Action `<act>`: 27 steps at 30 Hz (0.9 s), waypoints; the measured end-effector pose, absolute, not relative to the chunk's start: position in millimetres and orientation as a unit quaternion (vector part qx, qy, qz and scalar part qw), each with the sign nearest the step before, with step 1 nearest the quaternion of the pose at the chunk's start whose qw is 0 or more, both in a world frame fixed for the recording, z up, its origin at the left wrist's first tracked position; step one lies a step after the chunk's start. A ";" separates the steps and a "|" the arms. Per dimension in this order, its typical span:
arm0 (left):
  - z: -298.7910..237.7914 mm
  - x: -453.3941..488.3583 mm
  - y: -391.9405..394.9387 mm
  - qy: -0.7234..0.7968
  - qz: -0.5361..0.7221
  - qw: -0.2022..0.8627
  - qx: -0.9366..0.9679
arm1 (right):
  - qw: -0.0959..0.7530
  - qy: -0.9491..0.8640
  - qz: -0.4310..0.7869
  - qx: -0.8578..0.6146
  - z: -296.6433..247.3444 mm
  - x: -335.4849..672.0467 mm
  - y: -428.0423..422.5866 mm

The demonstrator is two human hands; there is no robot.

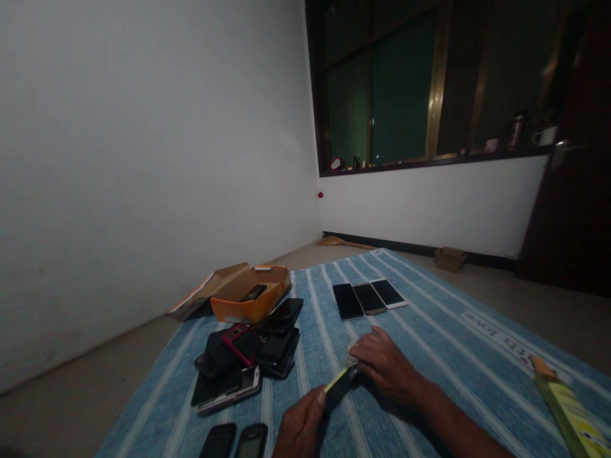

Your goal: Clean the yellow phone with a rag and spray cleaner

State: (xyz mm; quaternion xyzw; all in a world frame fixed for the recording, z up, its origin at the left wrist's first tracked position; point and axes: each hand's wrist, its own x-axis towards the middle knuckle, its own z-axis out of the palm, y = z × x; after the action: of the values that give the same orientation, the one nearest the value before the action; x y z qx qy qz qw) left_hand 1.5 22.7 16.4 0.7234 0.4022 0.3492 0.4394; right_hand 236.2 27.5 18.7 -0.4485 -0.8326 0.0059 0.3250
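Observation:
My left hand (303, 423) grips the near end of a thin, flat, dark device with a yellow-green edge (338, 380), probably a phone, tilted above the striped cloth. At its far end my right hand (389, 364) is closed on a pale crumpled wad (352, 357), like tissue or cloth, that touches the device. Beyond my hands, three phones lie side by side: a black one (348, 301), a gold-edged one (369, 298) and a white-edged one (388, 293). Left of my hands is a heap of phones (274, 348), one in a pink case (242, 344).
An open orange box (251, 308) holding a small phone (254, 292) stands behind the heap. Two keypad-style phones (251, 440) lie at the front edge. A yellow-green package (570, 407) rests at right. Blue striped cloth (434, 337) covers the surface; a white wall (157, 146) rises left.

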 end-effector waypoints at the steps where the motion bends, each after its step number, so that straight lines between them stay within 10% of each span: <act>1: 15.4 1.6 22.9 0.400 0.351 0.438 0.724 | 0.322 -0.837 0.001 -0.442 18.4 229.3 25.2; 27: 12.2 5.0 13.2 0.432 0.361 0.439 0.701 | 0.466 -0.740 0.196 -0.444 7.7 251.1 32.9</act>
State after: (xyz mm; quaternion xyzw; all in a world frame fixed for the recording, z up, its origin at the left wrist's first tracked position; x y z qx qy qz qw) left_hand 5.0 13.2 12.2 0.7005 0.4320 0.3608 0.4388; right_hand 251.1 32.9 7.7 -0.4437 -0.7402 0.1959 0.4657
